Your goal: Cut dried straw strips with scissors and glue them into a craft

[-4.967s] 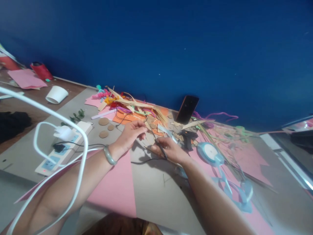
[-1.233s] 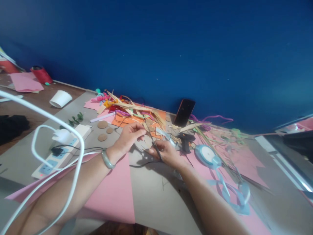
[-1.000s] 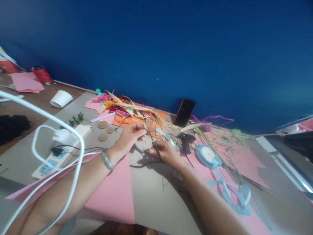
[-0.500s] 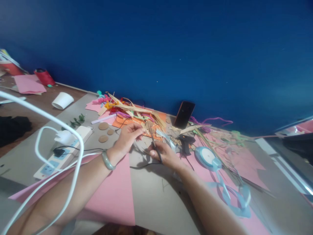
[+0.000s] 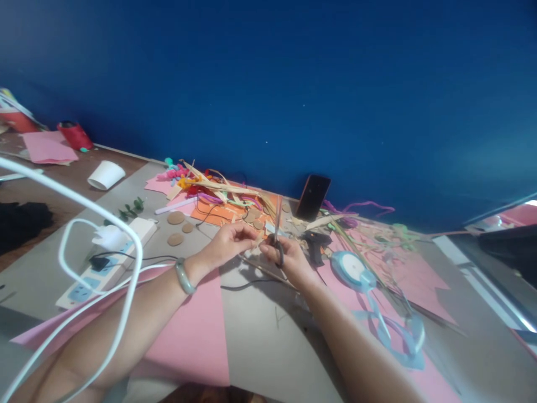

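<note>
My right hand (image 5: 289,258) is closed round the dark handles of a pair of scissors (image 5: 278,232), whose blades point up and away from me. My left hand (image 5: 229,242), with a green bangle on its wrist, pinches a thin pale strip of dried leaf (image 5: 251,246) right beside the scissors. The fingertips of both hands nearly meet above the grey table (image 5: 260,330). A long thin stick (image 5: 268,272) lies on the table just under them.
A heap of dried leaf strips and coloured pipe cleaners (image 5: 210,187) lies behind my hands, with a phone (image 5: 312,197) leaning on the blue wall. A black glue gun (image 5: 314,244) and a blue ribbon spool (image 5: 354,268) sit right; a power strip (image 5: 109,254), white cable and paper cup (image 5: 106,174) left.
My right hand has turned the scissors upright and moved them left towards my left hand. My left hand has shifted slightly right and lower with the strip.
</note>
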